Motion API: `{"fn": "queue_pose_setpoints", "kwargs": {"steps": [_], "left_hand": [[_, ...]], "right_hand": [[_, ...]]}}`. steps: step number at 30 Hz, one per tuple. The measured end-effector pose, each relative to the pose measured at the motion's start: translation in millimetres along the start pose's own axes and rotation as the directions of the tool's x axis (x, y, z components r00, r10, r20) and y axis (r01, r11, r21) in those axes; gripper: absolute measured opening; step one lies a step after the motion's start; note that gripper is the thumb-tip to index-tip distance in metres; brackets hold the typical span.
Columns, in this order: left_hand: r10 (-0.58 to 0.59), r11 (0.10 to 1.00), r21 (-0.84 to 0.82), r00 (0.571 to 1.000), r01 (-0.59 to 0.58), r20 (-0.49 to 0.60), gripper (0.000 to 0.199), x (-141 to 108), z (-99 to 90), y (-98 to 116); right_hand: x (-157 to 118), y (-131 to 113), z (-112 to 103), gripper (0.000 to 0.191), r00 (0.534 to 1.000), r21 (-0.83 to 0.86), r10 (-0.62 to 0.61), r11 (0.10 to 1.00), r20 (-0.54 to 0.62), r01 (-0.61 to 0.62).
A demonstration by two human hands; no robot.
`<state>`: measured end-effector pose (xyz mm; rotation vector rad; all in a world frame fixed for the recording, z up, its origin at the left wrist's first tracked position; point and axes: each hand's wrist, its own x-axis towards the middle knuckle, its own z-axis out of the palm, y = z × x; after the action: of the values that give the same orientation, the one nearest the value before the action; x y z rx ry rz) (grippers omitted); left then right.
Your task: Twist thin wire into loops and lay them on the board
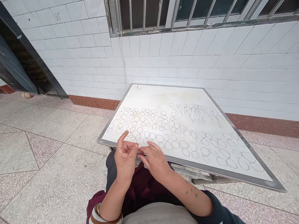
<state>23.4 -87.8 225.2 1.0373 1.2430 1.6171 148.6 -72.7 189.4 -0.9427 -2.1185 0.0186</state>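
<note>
For control, I pinch what appears to be a small orange-red piece point(137, 145) in my left hand point(126, 157), brace my right hand point(156, 158) alongside, its hold indiscernible, and work at the surface's point(154, 95) near edge without dragging the thin loops point(183, 141) lying on it.

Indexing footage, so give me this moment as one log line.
left hand: fingertips together | right hand: beside it | held item: unclear | white, grey-rimmed tabletop: thin, mostly dark rings

A white tiled wall point(163, 67) with a reddish-brown base strip point(93, 101) rose behind the far edge of a grey-rimmed white table point(154, 96); above ran barred windows point(184, 14). Speckled stone flooring point(63, 168) surrounded it.
</note>
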Motion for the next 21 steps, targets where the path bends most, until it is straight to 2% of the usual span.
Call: {"fn": "queue_pose_setpoints", "kwargs": {"steps": [4, 9, 14, 21], "left_hand": [[0.022, 0.999, 0.048, 1.0, -0.022, -0.014, 0.054, 0.6, -0.3, -4.1], [0.002, 0.998, 0.058, 1.0, -0.003, 0.013, 0.055, 3.4, -4.4, -5.4], [-0.004, 0.996, 0.092, 1.0, 0.003, 0.009, 0.052, 4.8, -9.5, -2.0], [0.002, 0.996, 0.092, 1.0, -0.001, -0.011, 0.051, 9.1, -16.8, 4.0]], "right_hand": [[0.0, -2.7, 6.9, 0.017, 1.0, -0.076, 0.022, 0.997, 0.008, -0.021], [-4.3, -3.4, 8.3, 0.015, 0.997, -0.16, 0.071, 0.985, 0.035, -0.065], [-11.1, -3.5, 8.9, 0.017, 0.992, -0.102, 0.068, 0.993, 0.107, -0.057], [-21.8, -1.1, 7.7, 0.024, 0.971, 0.054, 0.108, 0.991, 0.215, -0.123]]}}
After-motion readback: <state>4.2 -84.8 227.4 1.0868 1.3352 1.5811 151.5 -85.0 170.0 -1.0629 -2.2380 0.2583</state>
